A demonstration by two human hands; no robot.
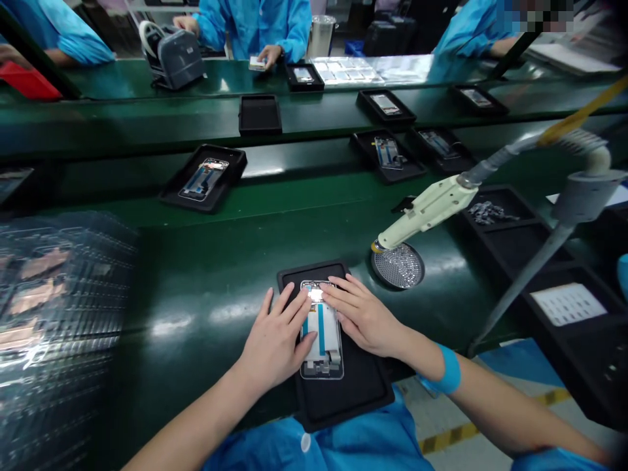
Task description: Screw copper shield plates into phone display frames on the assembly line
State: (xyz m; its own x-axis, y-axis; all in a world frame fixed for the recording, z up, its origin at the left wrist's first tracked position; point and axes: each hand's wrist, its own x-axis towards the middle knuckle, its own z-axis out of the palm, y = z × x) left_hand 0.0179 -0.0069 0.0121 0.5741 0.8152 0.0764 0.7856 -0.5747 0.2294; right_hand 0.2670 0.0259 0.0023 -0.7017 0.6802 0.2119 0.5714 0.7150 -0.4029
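Here the left hand (275,337) and right hand (367,315), fingers outstretched, touch a rectangular, blue-striped phone (322,335) on a black tray (360,392).

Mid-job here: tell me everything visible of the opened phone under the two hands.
The opened phone is rectangular with rounded corners and a pale, shiny rim. A whitish panel with blue strips fills its middle; grey, metal-looking parts sit at the near end. Glare blurs the far end. It lies flat in a black tray, long side pointing away from the wearer. Fingers of the left hand and right hand appear to rest on its far end, hiding some of it.
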